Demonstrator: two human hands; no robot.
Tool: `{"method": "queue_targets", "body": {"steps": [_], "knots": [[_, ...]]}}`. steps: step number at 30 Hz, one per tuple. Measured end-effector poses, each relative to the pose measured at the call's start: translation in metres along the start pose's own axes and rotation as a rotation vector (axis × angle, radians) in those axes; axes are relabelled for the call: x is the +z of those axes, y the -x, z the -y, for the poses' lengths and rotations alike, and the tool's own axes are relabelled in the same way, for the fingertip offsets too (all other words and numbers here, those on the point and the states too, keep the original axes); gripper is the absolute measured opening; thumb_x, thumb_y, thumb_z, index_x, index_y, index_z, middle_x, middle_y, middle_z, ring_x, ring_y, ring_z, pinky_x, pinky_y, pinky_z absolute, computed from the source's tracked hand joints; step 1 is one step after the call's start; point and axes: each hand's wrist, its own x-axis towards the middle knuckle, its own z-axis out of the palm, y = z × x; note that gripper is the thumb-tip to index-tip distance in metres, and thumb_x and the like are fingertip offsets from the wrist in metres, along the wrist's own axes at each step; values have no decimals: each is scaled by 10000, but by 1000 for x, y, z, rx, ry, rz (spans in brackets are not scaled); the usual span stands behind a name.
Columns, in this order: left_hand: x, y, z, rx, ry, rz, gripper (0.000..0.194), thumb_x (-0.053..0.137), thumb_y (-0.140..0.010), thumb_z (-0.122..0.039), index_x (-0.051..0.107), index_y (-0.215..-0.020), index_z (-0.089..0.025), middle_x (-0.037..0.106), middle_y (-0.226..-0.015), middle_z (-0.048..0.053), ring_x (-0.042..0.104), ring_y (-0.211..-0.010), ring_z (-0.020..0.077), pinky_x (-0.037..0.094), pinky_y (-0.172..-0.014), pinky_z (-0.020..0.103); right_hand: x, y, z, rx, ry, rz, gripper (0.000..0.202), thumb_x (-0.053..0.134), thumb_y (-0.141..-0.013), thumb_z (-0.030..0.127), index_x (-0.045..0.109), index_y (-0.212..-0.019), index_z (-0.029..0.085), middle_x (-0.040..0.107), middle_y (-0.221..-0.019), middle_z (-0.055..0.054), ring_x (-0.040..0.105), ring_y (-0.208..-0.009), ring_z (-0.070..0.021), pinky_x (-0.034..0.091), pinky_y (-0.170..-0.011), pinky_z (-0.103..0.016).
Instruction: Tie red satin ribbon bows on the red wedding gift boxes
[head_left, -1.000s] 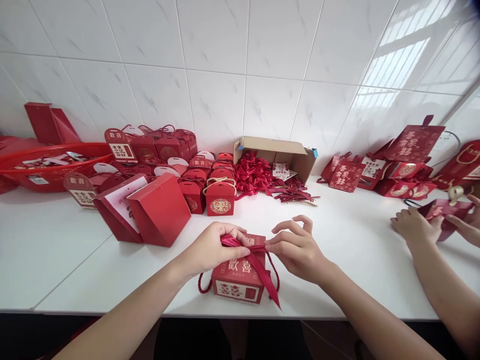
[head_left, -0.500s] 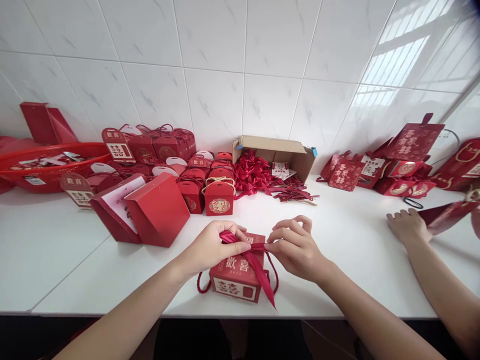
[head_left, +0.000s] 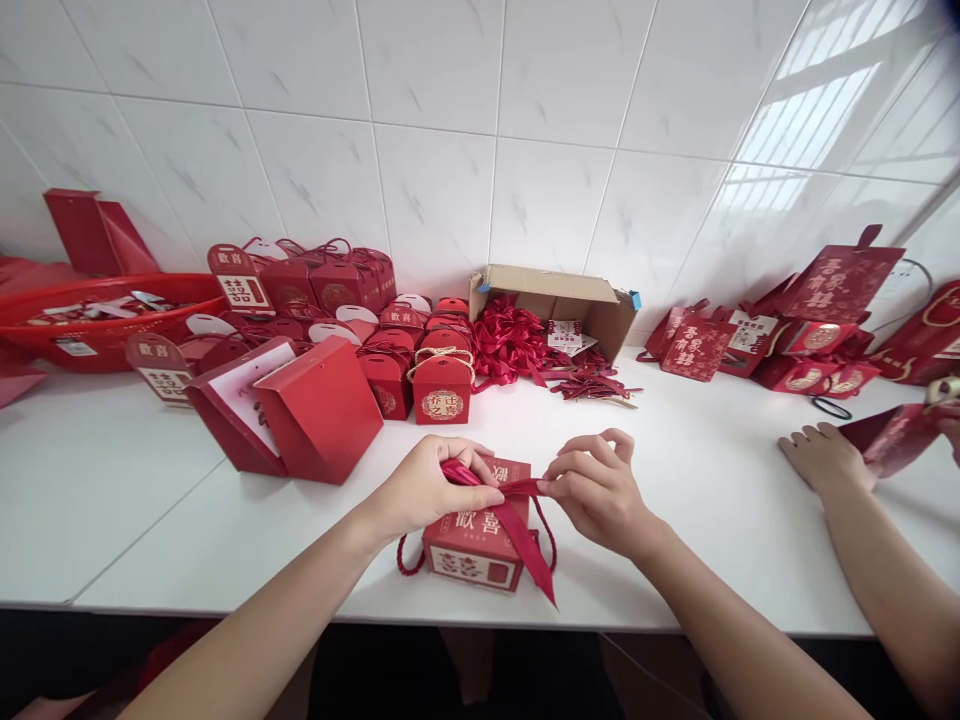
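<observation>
A red gift box (head_left: 474,568) with pale printed characters lies near the table's front edge, its twisted cord handles (head_left: 411,562) sticking out at both sides. Across its top runs a dark red satin ribbon (head_left: 525,545), one tail hanging over the front right corner. My left hand (head_left: 442,487) is closed on the ribbon, thumb on top, with a looped part bunched under the fingers. Pinched between thumb and fingertips of my right hand (head_left: 592,490) is another stretch of the ribbon, drawn out to the right.
Behind stand two plain red folded boxes (head_left: 322,410) and rows of small red gift boxes (head_left: 442,390). A cardboard box (head_left: 551,283) spills red ribbons (head_left: 510,345). At left is a red basket (head_left: 112,335). A co-worker's hand (head_left: 825,455) holds a red box at right.
My right hand has moved slightly right, drawing the ribbon a little further from my left hand. The view has shifted slightly.
</observation>
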Motion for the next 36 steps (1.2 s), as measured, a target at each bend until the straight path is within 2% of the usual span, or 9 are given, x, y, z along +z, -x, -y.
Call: {"method": "queue_targets", "body": {"steps": [4,7,10,13,19,22,26,31,36], "knots": [[-2,0,5,47,88,23,243,767,-651,-307,617,-773,-159,667,-1045,79,611,-1021,248,456,-894,339,1,5,4,135,-91,43,157,522,-857,89,528,-774,222,641,-785,16,562,-838,-160,284,-836,-374],[-3,5,13,126,239,-18,412,749,-699,-327,538,-1031,-205,583,-1238,92,508,-1196,241,395,-997,353,-2,14,5,331,-444,200,300,503,-836,151,476,-1119,245,561,-1168,-93,497,-1132,-225,374,-901,-402],[-2,14,21,149,421,-146,465,629,-811,-419,439,-1197,-241,483,-1359,100,374,-1322,229,312,-1078,366,-3,23,2,456,-791,387,845,560,-791,260,33,-1452,262,180,-1513,-150,218,-1395,-255,335,-1038,-464],[3,21,26,132,574,-228,422,532,-866,-451,430,-1206,-221,491,-1334,123,419,-1285,254,334,-1064,402,3,25,4,521,-865,521,1185,705,-710,323,-232,-1434,282,-16,-1553,-153,51,-1436,-278,211,-1105,-516],[7,35,35,147,677,-254,415,455,-874,-502,444,-1197,-240,508,-1318,113,380,-1315,286,364,-1049,453,0,33,12,627,-1011,453,1260,776,-664,330,-216,-1440,298,279,-1454,-162,417,-1291,-266,349,-1047,-458],[-4,52,53,70,357,-331,381,480,-863,-491,455,-1184,-287,469,-1355,77,334,-1341,284,355,-1056,466,-27,64,-7,872,-778,307,1289,755,-644,458,-248,-1431,269,280,-1449,-179,484,-1218,-298,415,-983,-468],[-21,70,94,50,-355,-441,416,614,-765,-467,506,-1125,-286,498,-1283,68,389,-1279,324,301,-1070,517,-67,120,-33,1413,314,-71,1325,668,-624,601,-218,-1431,36,153,-1463,-312,307,-1304,-446,357,-979,-575],[-27,72,123,127,-697,-392,368,557,-786,-473,543,-1080,-252,574,-1163,95,507,-1146,329,420,-950,469,-69,151,-5,1256,605,383,627,363,-877,492,461,-1345,86,424,-1389,-218,346,-1315,-394,313,-1035,-533],[-24,68,116,151,-765,-410,358,521,-798,-487,557,-1034,-220,596,-1119,109,535,-1100,319,424,-938,451,-47,143,36,1076,618,517,589,286,-929,462,445,-1373,109,371,-1435,-227,307,-1342,-399,262,-1025,-597]]}}
